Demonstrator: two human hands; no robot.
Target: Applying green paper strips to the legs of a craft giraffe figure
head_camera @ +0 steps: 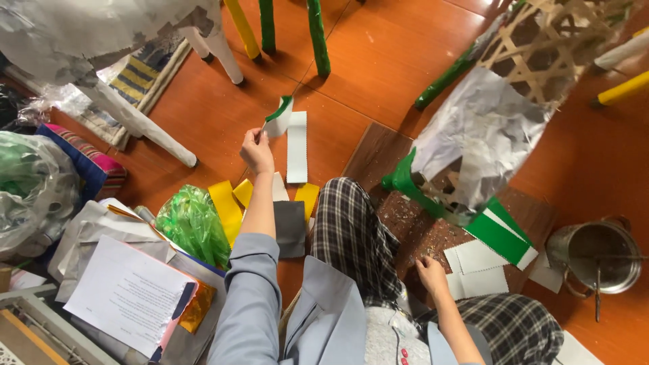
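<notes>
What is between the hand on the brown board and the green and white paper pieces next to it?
Nothing visible. Only bare brown board with small scraps lies between the right hand and the stacked green and white paper pieces. The left hand pinches a green-and-white paper strip.

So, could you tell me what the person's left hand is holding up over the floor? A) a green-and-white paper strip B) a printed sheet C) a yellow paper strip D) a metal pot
A: the left hand pinches a curled paper strip, green on one face and white on the other, while the right hand rests on the brown board.
</notes>
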